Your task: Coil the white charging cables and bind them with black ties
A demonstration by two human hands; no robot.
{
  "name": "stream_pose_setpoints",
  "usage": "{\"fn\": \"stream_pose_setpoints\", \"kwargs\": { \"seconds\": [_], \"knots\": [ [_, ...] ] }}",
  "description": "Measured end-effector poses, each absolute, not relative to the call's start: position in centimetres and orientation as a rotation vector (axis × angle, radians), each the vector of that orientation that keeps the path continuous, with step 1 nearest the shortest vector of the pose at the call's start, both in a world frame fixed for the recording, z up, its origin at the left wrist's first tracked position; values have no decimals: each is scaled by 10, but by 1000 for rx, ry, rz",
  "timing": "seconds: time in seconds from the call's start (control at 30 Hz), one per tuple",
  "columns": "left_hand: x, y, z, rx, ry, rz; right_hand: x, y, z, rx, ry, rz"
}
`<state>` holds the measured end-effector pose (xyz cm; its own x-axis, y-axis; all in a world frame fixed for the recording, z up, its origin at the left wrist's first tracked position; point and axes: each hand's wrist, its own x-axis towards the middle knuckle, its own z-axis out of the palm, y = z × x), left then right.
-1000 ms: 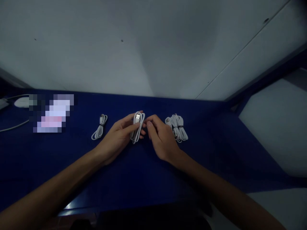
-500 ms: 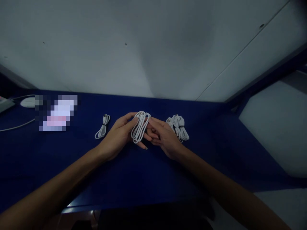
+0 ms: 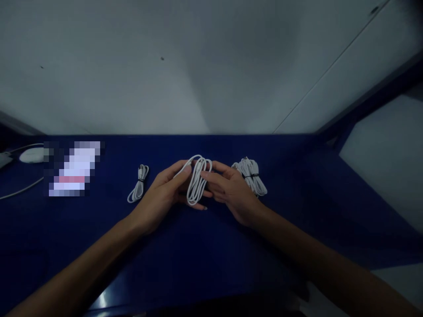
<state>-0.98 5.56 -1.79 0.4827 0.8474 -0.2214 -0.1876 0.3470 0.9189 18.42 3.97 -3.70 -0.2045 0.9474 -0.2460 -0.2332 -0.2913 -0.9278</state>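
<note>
Both hands meet over the middle of a dark blue table [image 3: 205, 251]. My left hand [image 3: 165, 189] and my right hand [image 3: 231, 189] pinch a loosely coiled white cable [image 3: 197, 180] between them, its loops hanging down to the table. A small tied white cable [image 3: 139, 189] lies flat to the left of my left hand. A larger bundle of white cables [image 3: 251, 176] bound with a dark tie lies just right of my right hand.
At the far left lie a white mouse [image 3: 31, 155], its thin cord [image 3: 20, 190] and a blurred-out patch [image 3: 74, 169]. A pale wall [image 3: 198, 66] rises behind the table. A white surface [image 3: 386, 158] adjoins at the right.
My right hand closed in and took hold of the coil alongside my left. The coil's loops have opened out wider than a second ago.
</note>
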Motion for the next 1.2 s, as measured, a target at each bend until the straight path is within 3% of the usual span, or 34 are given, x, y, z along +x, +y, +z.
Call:
{"fn": "stream_pose_setpoints", "kwargs": {
  "seconds": [0.3,0.6,0.9,1.03,1.2],
  "knots": [
    [-11,57,-18,985,850,815,186,42,-34,-1074,-961,1759],
    [-5,57,-20,827,742,817,181,37,-35,-1203,-1217,1180],
    [-5,54,-17,864,718,816,187,40,-34,-1223,-1335,1095],
    [-5,53,-14,871,680,809,186,40,-31,-1227,-1157,1220],
    [-5,53,-14,865,656,809,180,37,-23,-1028,-1074,1680]
  ]
}}
